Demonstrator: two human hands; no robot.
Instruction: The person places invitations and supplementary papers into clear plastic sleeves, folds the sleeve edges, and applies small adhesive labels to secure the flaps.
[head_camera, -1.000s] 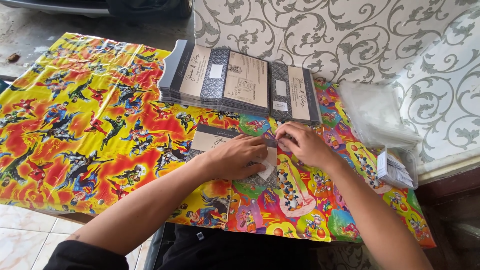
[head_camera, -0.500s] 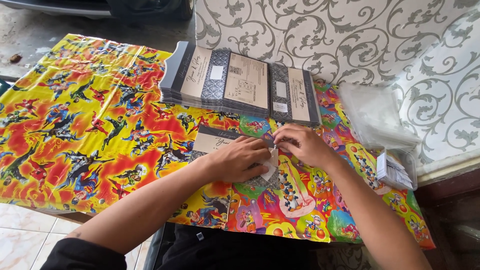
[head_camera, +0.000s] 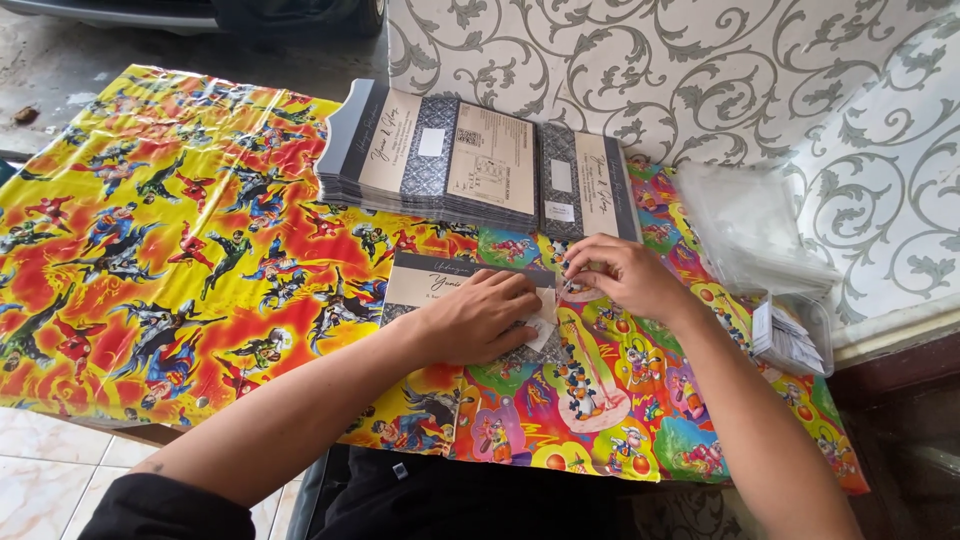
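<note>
Pressing flat with the left hand (head_camera: 478, 318) on a grey-and-cream card (head_camera: 440, 285) lying on the bench (head_camera: 150, 250), right hand (head_camera: 618, 275) pinching a small white label (head_camera: 543, 312) at its edge. Beyond, waiting in stacks, many more cards (head_camera: 440, 160); one in hand, most left.
</note>
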